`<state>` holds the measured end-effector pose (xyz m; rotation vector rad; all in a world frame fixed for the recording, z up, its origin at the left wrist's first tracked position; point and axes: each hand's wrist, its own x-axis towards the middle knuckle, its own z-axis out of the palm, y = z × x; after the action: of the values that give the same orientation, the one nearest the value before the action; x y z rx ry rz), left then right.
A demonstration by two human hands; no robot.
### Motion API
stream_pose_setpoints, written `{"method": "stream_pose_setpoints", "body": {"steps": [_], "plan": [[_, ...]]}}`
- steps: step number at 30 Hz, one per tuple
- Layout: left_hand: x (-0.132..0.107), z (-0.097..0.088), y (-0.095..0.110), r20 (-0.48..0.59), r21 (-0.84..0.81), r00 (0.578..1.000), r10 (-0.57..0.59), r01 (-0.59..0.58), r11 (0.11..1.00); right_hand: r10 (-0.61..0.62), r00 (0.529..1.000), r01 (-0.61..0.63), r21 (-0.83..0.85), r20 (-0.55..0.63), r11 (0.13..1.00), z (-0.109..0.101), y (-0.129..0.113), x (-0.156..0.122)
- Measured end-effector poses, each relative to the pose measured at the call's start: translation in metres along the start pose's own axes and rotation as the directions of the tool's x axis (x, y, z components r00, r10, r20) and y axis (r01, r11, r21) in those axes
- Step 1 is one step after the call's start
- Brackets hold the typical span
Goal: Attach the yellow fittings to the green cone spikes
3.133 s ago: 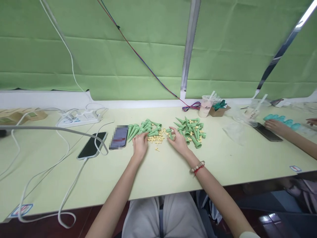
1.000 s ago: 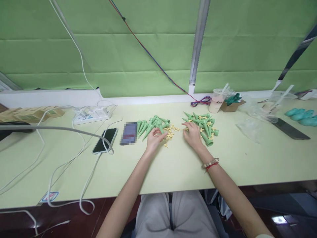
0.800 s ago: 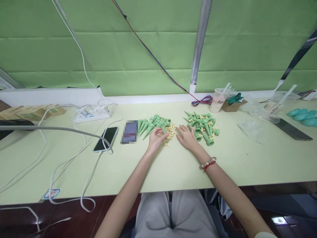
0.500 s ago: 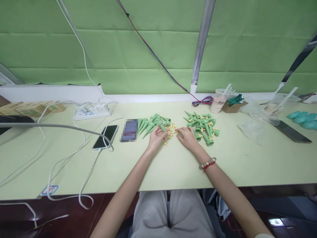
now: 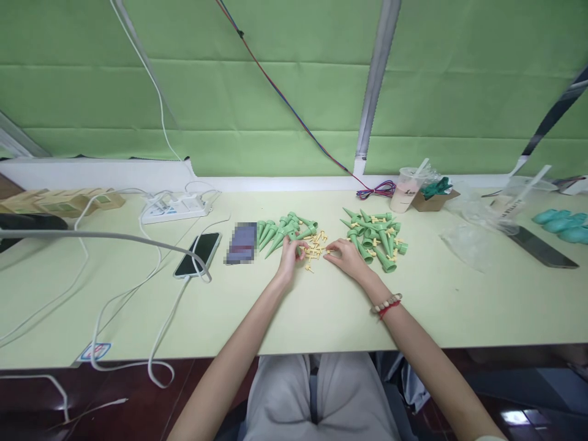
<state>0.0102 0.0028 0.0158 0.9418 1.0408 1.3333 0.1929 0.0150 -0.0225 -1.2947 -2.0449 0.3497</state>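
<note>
My left hand (image 5: pixel 288 256) is closed around a green plastic cone-shaped spike (image 5: pixel 293 235), partly hidden by my fingers. My right hand (image 5: pixel 344 257) pinches a small yellow valve piece (image 5: pixel 327 252) between thumb and fingertips. Between the two hands lies a loose heap of small yellow valve pieces (image 5: pixel 315 251). Behind my left hand, several green spikes (image 5: pixel 273 233) lie side by side, none with yellow showing. Just beyond my right hand is a pile of green spikes (image 5: pixel 381 233), many with yellow pieces stuck in their sides.
On the left lie a blurred-out flat object (image 5: pixel 241 243), a phone (image 5: pixel 198 254) with a cable, and a power strip (image 5: pixel 177 207). A drink cup (image 5: pixel 406 190), a small cardboard box (image 5: pixel 434 201), plastic bags (image 5: pixel 466 245) and a dark phone-like slab (image 5: pixel 542 247) are on the right.
My left hand has turned and drawn the spike in, its tip no longer pointing toward the yellow heap. My right fingers have closed on a yellow valve piece.
</note>
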Motion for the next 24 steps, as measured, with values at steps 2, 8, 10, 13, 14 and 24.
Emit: {"method": "stream_pose_setpoints", "body": {"steps": [2,8,10,13,14,24], "plan": [[0.000,0.001,-0.001,0.034,-0.058,0.997,-0.066,0.068,0.996,0.008,1.000,-0.008,0.019,-0.002,1.000,0.002,0.000,0.000],[0.000,0.000,-0.003,0.140,-0.091,0.979,-0.145,0.158,0.983,0.021,1.000,-0.020,0.054,-0.020,0.998,0.004,-0.002,0.000],[-0.001,0.001,-0.004,0.150,-0.079,0.979,-0.135,0.148,0.986,0.048,0.996,-0.039,0.117,-0.072,0.992,0.004,-0.004,0.001],[-0.002,0.003,-0.006,0.153,-0.074,0.986,-0.066,0.079,0.994,0.098,0.979,-0.063,0.191,-0.178,0.979,0.003,-0.006,0.002],[-0.002,0.004,-0.007,0.151,-0.080,0.988,-0.040,0.052,0.995,0.116,0.973,-0.074,0.208,-0.199,0.975,0.003,-0.007,0.003],[-0.005,0.005,-0.004,0.201,0.045,0.980,-0.010,0.001,0.999,0.386,0.917,-0.205,0.707,-0.104,0.677,0.003,-0.015,0.008]]}}
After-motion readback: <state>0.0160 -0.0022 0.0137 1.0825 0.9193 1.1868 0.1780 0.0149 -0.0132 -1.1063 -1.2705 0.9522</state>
